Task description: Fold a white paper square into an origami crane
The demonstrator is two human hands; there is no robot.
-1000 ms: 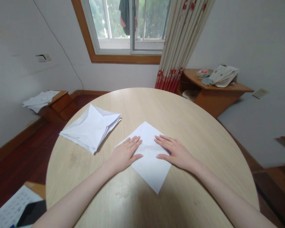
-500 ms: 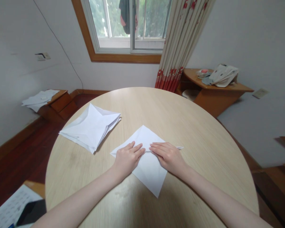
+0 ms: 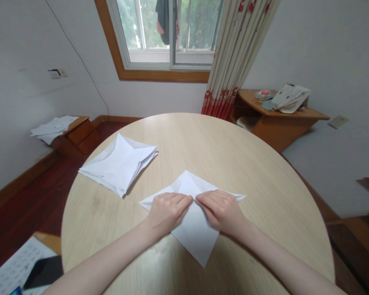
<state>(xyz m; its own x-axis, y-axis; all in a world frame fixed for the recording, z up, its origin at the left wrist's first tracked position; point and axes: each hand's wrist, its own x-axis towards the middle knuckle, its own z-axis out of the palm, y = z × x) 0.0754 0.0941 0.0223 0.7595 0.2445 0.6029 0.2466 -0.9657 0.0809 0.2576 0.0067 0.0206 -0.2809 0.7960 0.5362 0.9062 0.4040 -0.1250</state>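
A white sheet of paper (image 3: 197,233) lies on the round wooden table, its near corner pointing toward me and a raised fold running across its middle. My left hand (image 3: 169,209) has its fingers pressed together, pinching the paper just left of the centre. On the other side of the centre, my right hand (image 3: 222,208) pinches the same fold, and the two hands' fingertips almost meet. Narrow paper points stick out beyond both hands. The undersides of the fingers are hidden.
A stack of folded white papers (image 3: 119,164) rests on the left of the round table (image 3: 197,135). At the lower left are a black phone (image 3: 44,271) and a printed sheet (image 3: 14,264). A side desk (image 3: 283,123) with a cloth bag (image 3: 290,98) stands at the back right.
Both hands have gone from lying flat with spread fingers to pinching the fold. The paper has shifted slightly toward me, and its side points spread farther out.
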